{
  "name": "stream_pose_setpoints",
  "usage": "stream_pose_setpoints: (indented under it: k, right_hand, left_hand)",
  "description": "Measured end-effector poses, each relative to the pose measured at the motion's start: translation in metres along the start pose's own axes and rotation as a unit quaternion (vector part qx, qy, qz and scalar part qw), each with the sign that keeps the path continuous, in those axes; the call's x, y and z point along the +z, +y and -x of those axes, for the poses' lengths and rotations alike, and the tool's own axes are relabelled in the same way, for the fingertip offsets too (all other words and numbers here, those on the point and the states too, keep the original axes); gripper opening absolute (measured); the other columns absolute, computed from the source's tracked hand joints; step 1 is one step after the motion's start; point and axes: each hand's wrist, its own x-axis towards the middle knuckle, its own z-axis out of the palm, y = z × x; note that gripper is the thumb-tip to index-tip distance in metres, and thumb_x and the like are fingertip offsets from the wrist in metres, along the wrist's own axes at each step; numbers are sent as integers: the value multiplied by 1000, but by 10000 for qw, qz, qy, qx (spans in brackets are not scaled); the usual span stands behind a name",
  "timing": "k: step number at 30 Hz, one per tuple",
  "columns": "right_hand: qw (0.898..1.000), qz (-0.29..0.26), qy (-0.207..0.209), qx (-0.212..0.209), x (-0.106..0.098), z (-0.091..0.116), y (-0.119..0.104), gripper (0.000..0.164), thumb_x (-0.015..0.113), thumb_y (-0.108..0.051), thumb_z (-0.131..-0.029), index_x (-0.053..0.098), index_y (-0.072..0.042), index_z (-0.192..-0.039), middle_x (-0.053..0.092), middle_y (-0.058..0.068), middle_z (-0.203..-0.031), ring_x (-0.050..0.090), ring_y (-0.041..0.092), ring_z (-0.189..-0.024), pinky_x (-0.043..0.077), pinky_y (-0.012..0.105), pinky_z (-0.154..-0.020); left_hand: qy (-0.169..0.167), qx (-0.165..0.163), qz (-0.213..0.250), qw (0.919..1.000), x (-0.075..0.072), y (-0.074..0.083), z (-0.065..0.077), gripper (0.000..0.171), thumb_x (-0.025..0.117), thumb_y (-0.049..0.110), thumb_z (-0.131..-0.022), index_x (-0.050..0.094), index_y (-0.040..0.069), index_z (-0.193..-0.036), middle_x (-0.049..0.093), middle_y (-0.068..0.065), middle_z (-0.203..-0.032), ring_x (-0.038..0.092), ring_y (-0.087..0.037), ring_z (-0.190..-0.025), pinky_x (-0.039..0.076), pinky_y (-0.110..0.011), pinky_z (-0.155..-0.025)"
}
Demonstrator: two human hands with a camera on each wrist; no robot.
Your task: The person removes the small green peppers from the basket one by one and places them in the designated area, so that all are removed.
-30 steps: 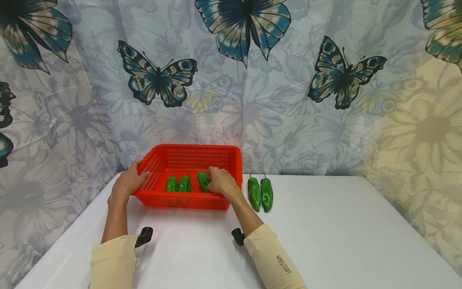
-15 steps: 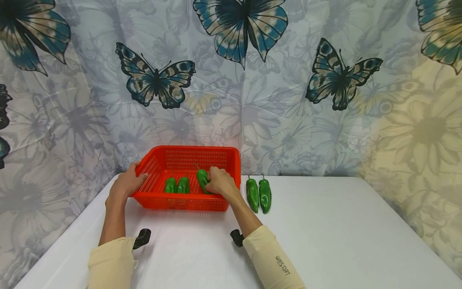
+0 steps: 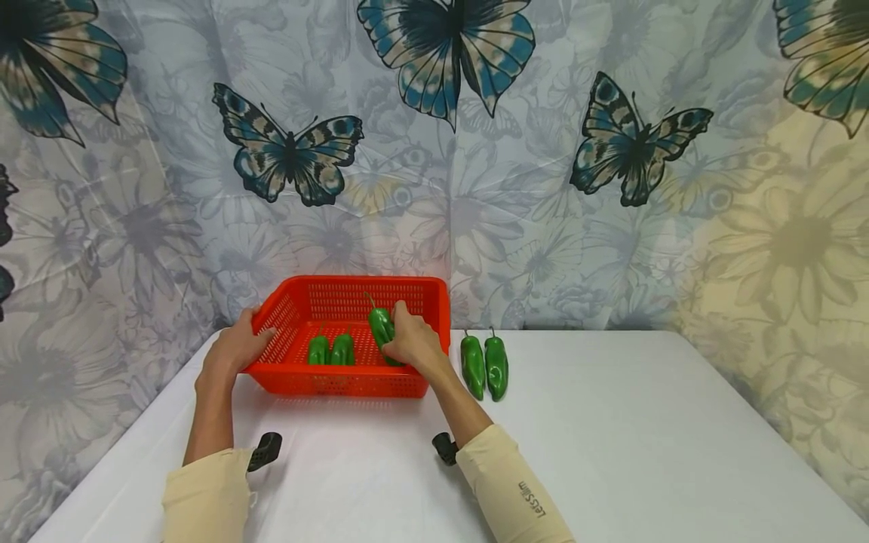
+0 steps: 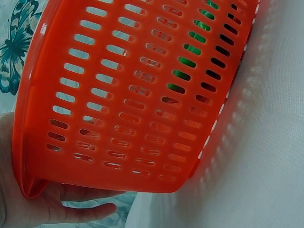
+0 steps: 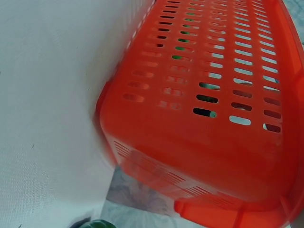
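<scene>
A red perforated plastic basket (image 3: 339, 381) stands on the white table near the back wall. My left hand (image 3: 234, 345) grips its left rim, thumb over the inside; in the left wrist view, fingers (image 4: 90, 213) show beyond the basket's end. Inside the basket, my right hand (image 3: 413, 335) holds a green chili pepper (image 3: 380, 324) near its lower part, tilted with the stem up. Two more green peppers, a left one (image 3: 318, 351) and a right one (image 3: 342, 350), lie side by side in the basket. In the right wrist view the basket wall (image 5: 190, 156) hides the grip.
Right of the basket, two green peppers, one nearer (image 3: 473, 367) and one farther right (image 3: 497, 367), lie side by side on the white table (image 3: 611, 437). A butterfly-patterned cloth (image 3: 516, 249) hangs behind the table.
My right hand has raised the held pepper slightly, and its stem end now stands higher in the basket. My left hand keeps its grip on the rim.
</scene>
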Motion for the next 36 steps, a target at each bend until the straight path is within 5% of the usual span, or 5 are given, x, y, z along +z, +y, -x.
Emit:
stream_pose_setpoints:
  k: [12, 20, 27, 36]
  right_hand:
    - [9996, -246, 120, -51, -1, 2, 0, 53, 80, -17, -89, 52, -8, -134, 69, 11, -97, 62, 24, -81, 53, 36, -71]
    - [9982, -480, 229, -268, -9, 7, -3, 49, 77, -15, -91, 51, -7, -132, 63, 7, -80, 58, 19, -67, 46, 28, -58]
    - [9961, -766, 222, -374, -34, 15, -5, 48, 73, -14, -94, 50, -7, -135, 47, 1, -64, 47, 17, -58, 39, 28, -55]
    - [9906, -1141, 510, -551, -81, 26, 7, 51, 67, -9, -91, 47, -3, -137, 65, 13, -89, 61, 23, -72, 49, 28, -65]
  left_hand:
    - [-34, 34, -21, 10000, -1, 1, 1, 78, 47, 35, -107, 8, 0, -165, 51, -37, -137, 64, -35, -99, 60, -41, -81]
    - [-8, -1, -33, 10000, -2, -2, 1, 78, 46, 35, -107, 6, -1, -165, 50, -38, -139, 63, -39, -103, 58, -45, -83]
    - [-58, -11, -43, 10000, 2, -4, 2, 78, 47, 34, -107, 7, -2, -165, 49, -39, -139, 62, -39, -102, 58, -43, -81]
    - [19, -19, -67, 10000, 3, 0, 0, 78, 46, 33, -108, 6, -2, -165, 49, -40, -138, 63, -37, -99, 58, -41, -78]
